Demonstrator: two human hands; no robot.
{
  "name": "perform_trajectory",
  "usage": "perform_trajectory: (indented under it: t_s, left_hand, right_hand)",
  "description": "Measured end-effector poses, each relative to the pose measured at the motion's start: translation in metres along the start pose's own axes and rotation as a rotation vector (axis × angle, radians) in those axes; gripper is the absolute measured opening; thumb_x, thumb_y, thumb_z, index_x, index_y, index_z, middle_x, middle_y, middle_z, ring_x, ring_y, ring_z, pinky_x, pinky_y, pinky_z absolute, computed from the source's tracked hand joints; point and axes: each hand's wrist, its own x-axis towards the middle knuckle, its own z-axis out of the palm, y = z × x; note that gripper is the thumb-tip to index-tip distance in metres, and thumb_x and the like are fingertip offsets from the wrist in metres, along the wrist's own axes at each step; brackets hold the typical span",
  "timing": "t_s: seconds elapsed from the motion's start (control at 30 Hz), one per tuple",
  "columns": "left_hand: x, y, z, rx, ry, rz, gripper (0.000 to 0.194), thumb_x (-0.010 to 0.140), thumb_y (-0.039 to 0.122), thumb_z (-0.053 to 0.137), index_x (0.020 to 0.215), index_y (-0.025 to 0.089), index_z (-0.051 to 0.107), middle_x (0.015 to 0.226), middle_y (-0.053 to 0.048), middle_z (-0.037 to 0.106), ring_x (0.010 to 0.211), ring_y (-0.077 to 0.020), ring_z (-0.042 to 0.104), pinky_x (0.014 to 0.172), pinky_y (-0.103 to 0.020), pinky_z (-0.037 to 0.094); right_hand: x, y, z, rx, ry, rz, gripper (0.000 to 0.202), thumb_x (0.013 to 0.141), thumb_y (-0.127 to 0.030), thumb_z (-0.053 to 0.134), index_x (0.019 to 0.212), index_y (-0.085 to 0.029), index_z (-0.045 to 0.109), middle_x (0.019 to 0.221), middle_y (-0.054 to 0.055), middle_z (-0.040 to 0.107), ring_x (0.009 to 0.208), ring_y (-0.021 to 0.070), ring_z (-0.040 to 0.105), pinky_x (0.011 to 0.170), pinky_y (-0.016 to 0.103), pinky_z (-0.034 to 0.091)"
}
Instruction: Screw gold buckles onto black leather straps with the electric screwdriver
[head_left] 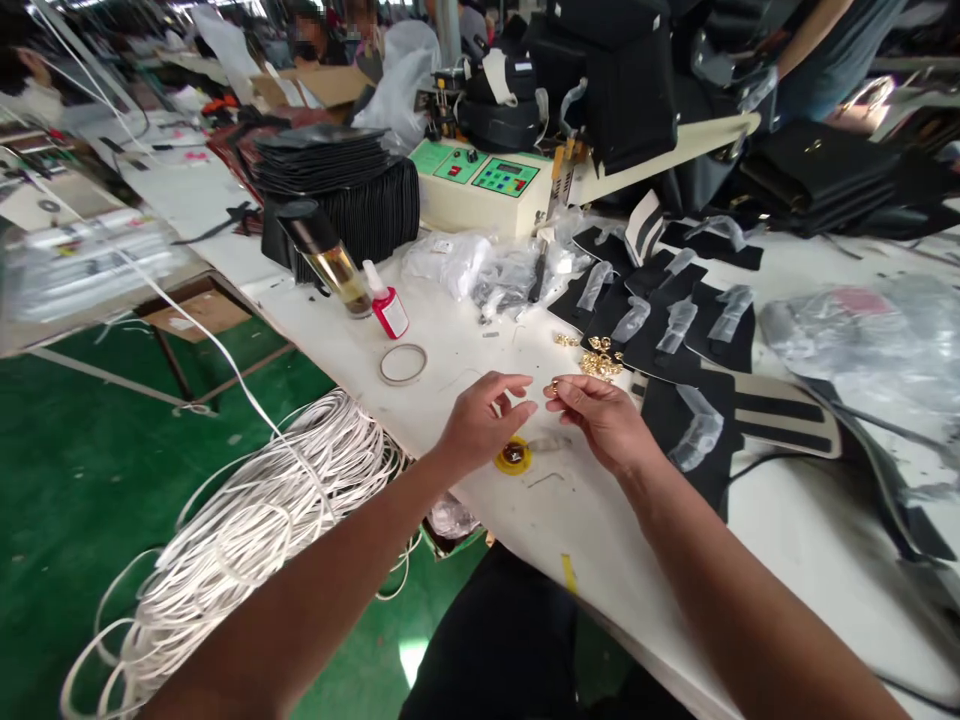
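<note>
My right hand (600, 418) pinches a small gold metal fitting (553, 388) between thumb and fingertips, above the white table (465, 345). To its left, my left hand (484, 425) hovers with thumb and fingers apart and nothing between them. Below it, partly covered, is a yellow round object (513, 458) with a dark centre. A bent thin metal rod (545, 480) lies close by. Just beyond my right hand is a small pile of gold fittings (600, 364). Several black pieces (651, 345) with plastic-wrapped parts lie to the right.
A red bottle (391, 312) with a white cap stands beside a dark-topped clear bottle (337, 265). A tape ring (403, 365) lies near the table's left edge. Behind are stacked black pieces (352, 190) and a control box (480, 190). White cord (270, 510) is coiled on the floor.
</note>
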Motion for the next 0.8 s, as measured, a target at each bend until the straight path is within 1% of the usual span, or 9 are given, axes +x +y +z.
perform_trajectory:
  t_s: [0.03, 0.1, 0.2, 0.33, 0.4, 0.5, 0.57, 0.67, 0.8]
  left_hand:
    - [0.005, -0.001, 0.002, -0.001, -0.010, -0.001, 0.029, 0.087, 0.030, 0.076, 0.115, 0.020, 0.075, 0.099, -0.002, 0.072, 0.070, -0.0085, 0.060, 0.066, -0.021, 0.053]
    - [0.010, -0.001, 0.005, 0.006, -0.012, 0.000, 0.034, 0.086, 0.032, 0.078, 0.119, 0.021, 0.074, 0.102, -0.002, 0.073, 0.071, -0.0082, 0.061, 0.064, -0.020, 0.053]
    - [0.009, 0.002, 0.007, 0.035, -0.012, 0.018, 0.037, 0.089, 0.032, 0.076, 0.125, 0.025, 0.074, 0.107, -0.003, 0.073, 0.075, -0.0087, 0.064, 0.063, -0.019, 0.054]
    - [0.000, 0.010, 0.005, 0.007, -0.028, -0.009, 0.023, 0.093, 0.028, 0.074, 0.114, 0.024, 0.079, 0.101, -0.002, 0.075, 0.079, -0.0100, 0.067, 0.066, -0.020, 0.055]
    - [-0.006, 0.015, 0.002, -0.028, -0.003, -0.057, 0.019, 0.092, 0.028, 0.076, 0.109, 0.022, 0.080, 0.099, -0.003, 0.076, 0.081, -0.0113, 0.069, 0.068, -0.021, 0.056]
    - [-0.019, 0.025, -0.003, -0.071, 0.074, -0.133, 0.019, 0.090, 0.028, 0.077, 0.108, 0.021, 0.081, 0.101, -0.004, 0.078, 0.085, -0.0140, 0.072, 0.068, -0.022, 0.057]
    - [-0.030, 0.031, -0.006, -0.075, 0.113, -0.151, 0.019, 0.089, 0.029, 0.078, 0.106, 0.020, 0.081, 0.102, -0.005, 0.078, 0.084, -0.0138, 0.071, 0.066, -0.022, 0.056]
    - [-0.046, 0.038, -0.010, -0.074, 0.139, -0.143, 0.020, 0.087, 0.032, 0.080, 0.104, 0.020, 0.082, 0.106, -0.005, 0.077, 0.083, -0.0130, 0.071, 0.064, -0.021, 0.056]
    - [-0.064, 0.045, -0.008, -0.123, 0.182, -0.193, 0.027, 0.088, 0.037, 0.079, 0.110, 0.021, 0.081, 0.111, -0.006, 0.077, 0.084, -0.0137, 0.071, 0.064, -0.022, 0.060]
  right_hand:
    - [0.002, 0.001, 0.004, 0.035, -0.015, 0.030, 0.038, 0.073, -0.052, 0.091, 0.090, -0.020, 0.079, 0.097, 0.006, 0.079, 0.080, 0.0159, 0.072, 0.066, 0.025, 0.048]
    - [0.005, 0.004, 0.011, 0.085, -0.016, 0.066, 0.040, 0.072, -0.051, 0.091, 0.095, -0.021, 0.079, 0.094, 0.005, 0.079, 0.078, 0.0164, 0.072, 0.064, 0.025, 0.047]
    - [0.004, 0.008, 0.015, 0.088, -0.021, 0.072, 0.043, 0.073, -0.050, 0.091, 0.103, -0.021, 0.079, 0.085, 0.004, 0.078, 0.073, 0.0161, 0.070, 0.062, 0.026, 0.047]
    - [-0.003, 0.010, 0.020, 0.043, -0.047, 0.016, 0.034, 0.079, -0.051, 0.086, 0.091, -0.020, 0.078, 0.079, 0.003, 0.076, 0.071, 0.0154, 0.069, 0.063, 0.026, 0.049]
    - [-0.009, 0.007, 0.025, 0.011, -0.039, -0.008, 0.034, 0.080, -0.053, 0.085, 0.089, -0.021, 0.077, 0.079, 0.003, 0.077, 0.071, 0.0159, 0.069, 0.065, 0.027, 0.051]
    - [-0.021, 0.000, 0.035, -0.051, -0.040, -0.031, 0.036, 0.079, -0.055, 0.085, 0.088, -0.021, 0.077, 0.080, 0.004, 0.078, 0.071, 0.0166, 0.069, 0.068, 0.030, 0.054]
    - [-0.028, -0.004, 0.040, -0.070, -0.076, -0.038, 0.037, 0.078, -0.056, 0.085, 0.088, -0.021, 0.078, 0.080, 0.004, 0.078, 0.071, 0.0170, 0.069, 0.069, 0.031, 0.055]
    - [-0.037, -0.004, 0.043, -0.045, -0.153, -0.032, 0.037, 0.076, -0.055, 0.087, 0.089, -0.021, 0.079, 0.080, 0.004, 0.078, 0.072, 0.0172, 0.068, 0.070, 0.032, 0.055]
    - [-0.044, -0.001, 0.041, 0.033, -0.226, -0.046, 0.034, 0.074, -0.049, 0.090, 0.089, -0.020, 0.079, 0.080, 0.003, 0.078, 0.070, 0.0157, 0.068, 0.070, 0.031, 0.055]
